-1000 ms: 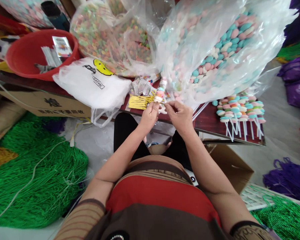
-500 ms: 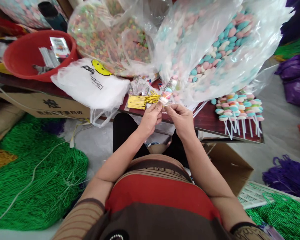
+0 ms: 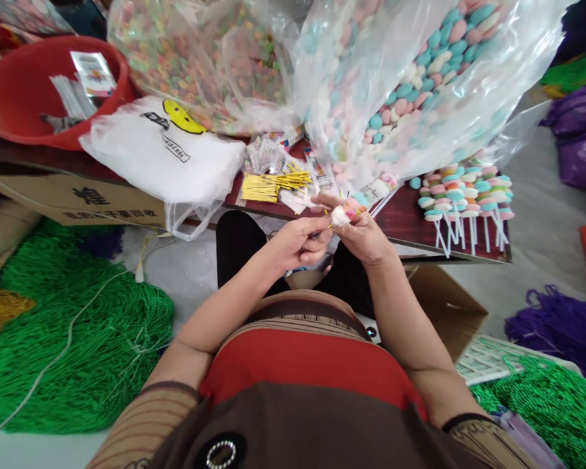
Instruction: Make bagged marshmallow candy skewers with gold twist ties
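Observation:
My left hand (image 3: pixel 300 241) and my right hand (image 3: pixel 364 234) meet just in front of the dark red table's edge (image 3: pixel 410 244). Together they pinch a wrapped stick of pastel candies (image 3: pixel 344 213), which lies tilted to the right over my right fingers. A thin gold strip shows between the two hands. A bundle of gold twist ties (image 3: pixel 268 185) lies on the table just beyond my left hand. Finished candy sticks (image 3: pixel 461 205) with white stems are heaped at the table's right end.
Large clear bags of pastel candy (image 3: pixel 410 85) and small coloured candy (image 3: pixel 200 58) fill the back of the table. A white smiley-face bag (image 3: pixel 161 153) and a red basin (image 3: pixel 34 91) sit at left. Green bead strands (image 3: pixel 63 339) and cardboard boxes (image 3: pixel 444 312) lie below.
Both hands have come back from over the table toward my lap. The candy stick swung from upright to lying rightward in my right hand.

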Available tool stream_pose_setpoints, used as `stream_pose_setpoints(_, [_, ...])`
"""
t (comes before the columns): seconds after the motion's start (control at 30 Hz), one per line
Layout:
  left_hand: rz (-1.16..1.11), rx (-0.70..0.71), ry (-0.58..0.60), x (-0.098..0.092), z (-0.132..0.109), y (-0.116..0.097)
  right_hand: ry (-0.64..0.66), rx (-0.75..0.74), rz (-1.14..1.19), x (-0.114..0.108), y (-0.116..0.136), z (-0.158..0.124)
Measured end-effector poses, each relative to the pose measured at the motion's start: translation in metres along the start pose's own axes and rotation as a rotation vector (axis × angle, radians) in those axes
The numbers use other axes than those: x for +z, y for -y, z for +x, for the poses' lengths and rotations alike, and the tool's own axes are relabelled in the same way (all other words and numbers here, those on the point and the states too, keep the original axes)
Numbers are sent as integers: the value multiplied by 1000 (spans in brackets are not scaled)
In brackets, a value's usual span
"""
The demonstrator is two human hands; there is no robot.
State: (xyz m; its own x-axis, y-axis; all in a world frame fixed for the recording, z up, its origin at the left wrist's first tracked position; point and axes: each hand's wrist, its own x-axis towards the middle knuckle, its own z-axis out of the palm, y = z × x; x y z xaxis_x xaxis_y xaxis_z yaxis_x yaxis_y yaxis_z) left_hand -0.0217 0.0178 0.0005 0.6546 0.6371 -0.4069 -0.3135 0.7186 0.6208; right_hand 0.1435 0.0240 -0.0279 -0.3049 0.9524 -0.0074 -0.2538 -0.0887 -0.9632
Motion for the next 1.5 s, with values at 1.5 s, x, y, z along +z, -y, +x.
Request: stream_pose_setpoints(1.5, [833, 454, -252, 1, -33, -20, -324, -100, -335, 35, 49, -17])
